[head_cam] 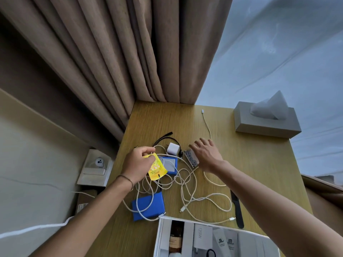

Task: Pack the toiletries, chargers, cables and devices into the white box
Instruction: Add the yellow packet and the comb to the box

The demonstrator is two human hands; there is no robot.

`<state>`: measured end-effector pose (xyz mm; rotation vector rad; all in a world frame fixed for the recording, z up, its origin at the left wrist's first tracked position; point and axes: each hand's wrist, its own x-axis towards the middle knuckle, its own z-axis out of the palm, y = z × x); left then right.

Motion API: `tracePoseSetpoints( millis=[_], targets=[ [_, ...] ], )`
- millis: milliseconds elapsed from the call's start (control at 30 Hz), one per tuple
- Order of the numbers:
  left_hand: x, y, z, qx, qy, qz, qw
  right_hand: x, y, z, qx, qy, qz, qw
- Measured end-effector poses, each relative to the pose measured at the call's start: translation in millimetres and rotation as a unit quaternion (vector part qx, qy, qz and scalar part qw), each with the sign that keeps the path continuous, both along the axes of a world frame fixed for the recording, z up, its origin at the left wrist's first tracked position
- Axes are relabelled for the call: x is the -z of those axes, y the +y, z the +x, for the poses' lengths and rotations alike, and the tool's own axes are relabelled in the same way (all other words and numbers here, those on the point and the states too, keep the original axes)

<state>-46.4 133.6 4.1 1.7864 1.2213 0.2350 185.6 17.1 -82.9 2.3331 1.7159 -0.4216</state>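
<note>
My left hand (140, 162) pinches a yellow sachet (156, 168) above the tangle of white cables (187, 184) on the wooden table (250, 164). My right hand (207, 153) hovers with spread fingers over a black-and-white patterned packet (191, 158). A white charger cube (173, 148) and a black cable (165, 139) lie behind the hands. Two blue devices sit among the cables, one (171, 165) near the sachet and one (148, 206) closer to me. The white box (161, 236) at the bottom edge holds a brown bottle, a 120W charger and white tubes.
A grey tissue box (267, 125) stands at the table's far right. A black comb (237, 208) lies beside the box's right corner. Brown curtains hang behind the table. A wall socket panel (96, 167) is on the left, with a white cord trailing below.
</note>
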Motion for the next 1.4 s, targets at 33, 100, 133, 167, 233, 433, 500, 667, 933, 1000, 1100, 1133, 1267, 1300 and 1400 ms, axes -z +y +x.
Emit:
tracePoseSetpoints(
  millis=[33,100,133,167,233,433,500,667,933,1000,1100,1133,1267,1300,1400],
  targets=[
    [-2,0,-2,-0.015,-0.013,-0.023,1.000,2,1,0,-0.007,-0.005,-0.005,1.000],
    [-7,-1,-6,-0.036,-0.046,-0.075,0.995,7,3,1,-0.019,-0.019,-0.002,1.000],
    [-9,-2,-8,-0.043,-0.059,-0.093,0.993,9,3,1,-0.024,-0.026,0.004,0.999],
    [-12,-4,-10,-0.048,-0.068,-0.103,0.991,10,4,1,-0.026,-0.030,0.013,0.999],
    [-15,-9,-14,-0.062,-0.085,-0.119,0.987,11,6,0,-0.024,-0.034,0.031,0.999],
    [-19,-26,-27,-0.074,-0.094,-0.162,0.980,-12,1,-8,0.096,0.080,0.123,0.985],
    [-23,-33,-31,-0.069,-0.103,-0.181,0.976,-29,-7,-15,0.117,0.092,0.162,0.975],
    [-36,-55,-40,-0.040,-0.108,-0.230,0.966,-79,-36,-37,0.111,0.114,0.172,0.972],
    [-51,-91,-51,0.002,-0.161,-0.217,0.963,-135,-105,-74,0.218,0.296,0.149,0.918],
    [-53,-101,-54,0.016,-0.171,-0.207,0.963,-145,-125,-85,0.224,0.337,0.142,0.904],
    [-54,-115,-61,0.040,-0.166,-0.190,0.967,-155,-156,-103,0.222,0.372,0.151,0.889],
    [-53,-119,-64,0.049,-0.161,-0.183,0.969,-157,-167,-109,0.226,0.375,0.150,0.886],
    [-48,-134,-78,0.084,-0.147,-0.153,0.974,-146,-206,-128,0.222,0.366,0.070,0.901],
    [-47,-138,-81,0.094,-0.142,-0.140,0.975,-140,-214,-133,0.210,0.347,0.048,0.913],
    [-45,-150,-87,0.123,-0.124,-0.111,0.978,-120,-233,-147,0.178,0.269,-0.021,0.946]
  ],
)
